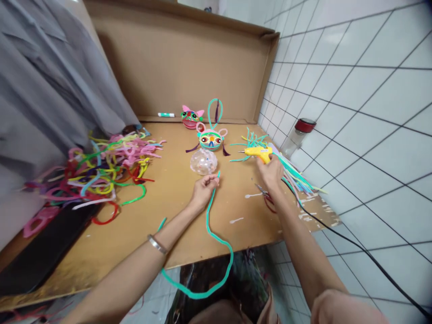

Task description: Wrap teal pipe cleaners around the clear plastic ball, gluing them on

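Between the fingertips of my left hand (204, 190) is one end of a long teal pipe cleaner (222, 241); the rest loops down past the table's front edge and back up behind my forearm. My right hand (272, 172) grips a yellow hot glue gun (259, 152), its nozzle pointing left. Just beyond my left fingers sits a clear round plastic ball (204, 162). Behind it stands a decorated animal-face lantern (211, 140) with pink ears, dark tassels and a teal loop on top. Scissors with red handles (268, 200) lie partly hidden under my right wrist.
A tangled heap of coloured pipe cleaners (111, 166) covers the left side. More straight ones (299, 175) lie at right by a red-lidded jar (299, 135). A red animal-face ornament (191, 118) and a marker (166, 115) are at the back. A black cord (332, 230) trails right.
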Demonstrator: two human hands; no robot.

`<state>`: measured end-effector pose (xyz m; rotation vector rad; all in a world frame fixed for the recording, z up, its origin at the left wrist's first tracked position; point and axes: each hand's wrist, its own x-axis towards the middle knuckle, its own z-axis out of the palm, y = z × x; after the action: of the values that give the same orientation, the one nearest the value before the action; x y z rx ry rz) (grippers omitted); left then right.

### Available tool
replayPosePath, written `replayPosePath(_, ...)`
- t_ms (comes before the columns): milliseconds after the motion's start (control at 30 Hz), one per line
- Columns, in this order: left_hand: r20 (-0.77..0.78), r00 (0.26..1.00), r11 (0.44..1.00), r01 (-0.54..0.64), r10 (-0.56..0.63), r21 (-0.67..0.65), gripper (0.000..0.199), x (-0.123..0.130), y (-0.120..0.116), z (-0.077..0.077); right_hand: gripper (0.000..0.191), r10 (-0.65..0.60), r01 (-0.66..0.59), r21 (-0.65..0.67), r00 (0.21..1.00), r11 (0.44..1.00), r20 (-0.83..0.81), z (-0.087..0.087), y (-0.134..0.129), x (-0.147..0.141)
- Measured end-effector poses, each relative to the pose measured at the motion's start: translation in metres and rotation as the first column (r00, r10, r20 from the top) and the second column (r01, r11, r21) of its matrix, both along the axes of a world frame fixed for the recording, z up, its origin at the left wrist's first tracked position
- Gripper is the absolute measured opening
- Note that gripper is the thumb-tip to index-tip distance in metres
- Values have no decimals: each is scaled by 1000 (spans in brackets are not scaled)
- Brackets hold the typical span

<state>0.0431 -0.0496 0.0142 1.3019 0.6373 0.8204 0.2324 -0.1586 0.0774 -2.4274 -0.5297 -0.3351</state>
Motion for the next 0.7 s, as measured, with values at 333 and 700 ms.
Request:
replayPosePath(333, -66, 998, 999, 23, -20, 43, 31, 0, 0, -1, 49, -27, 26, -225, 1000, 974, 3, -36, -34, 26)
replayPosePath(700, -66, 998, 999, 26, -23, 44, 30, -3, 1, 0, 46, -6, 1, -236, 1000, 972, -19, -47, -26, 17)
